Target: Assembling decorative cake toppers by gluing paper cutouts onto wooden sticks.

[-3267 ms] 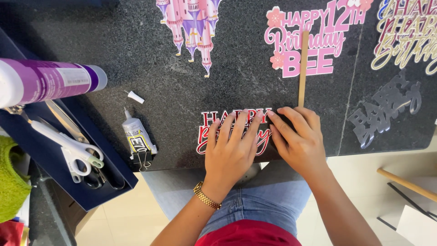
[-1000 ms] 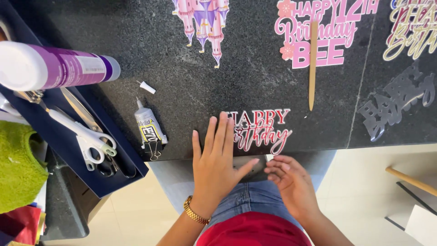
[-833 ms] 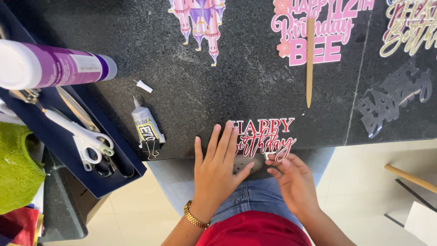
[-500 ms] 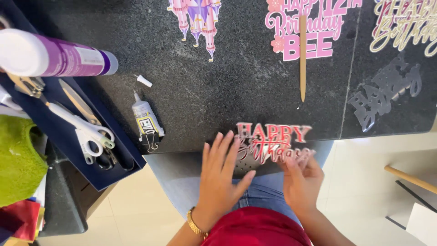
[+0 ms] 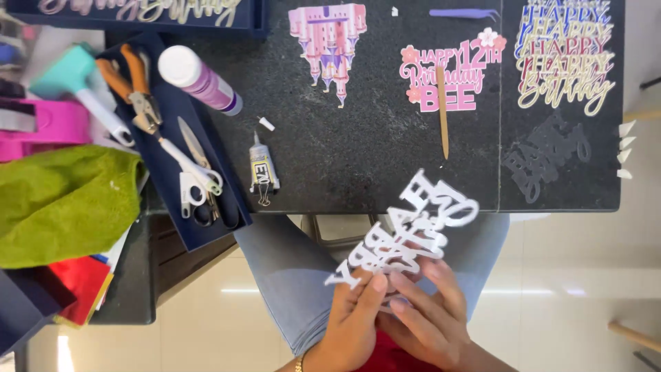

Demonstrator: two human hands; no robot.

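Pinching a white paper lettering cutout (image 5: 406, 231) at its near edge, both hands (image 5: 396, 317) grasp it; thin, floppy, tear-prone.

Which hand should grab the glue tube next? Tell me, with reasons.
Left, probably. The glue tube lies on the black table to the left of both hands, nearer the left hand; the right hand pinches the white paper lettering from the far side.
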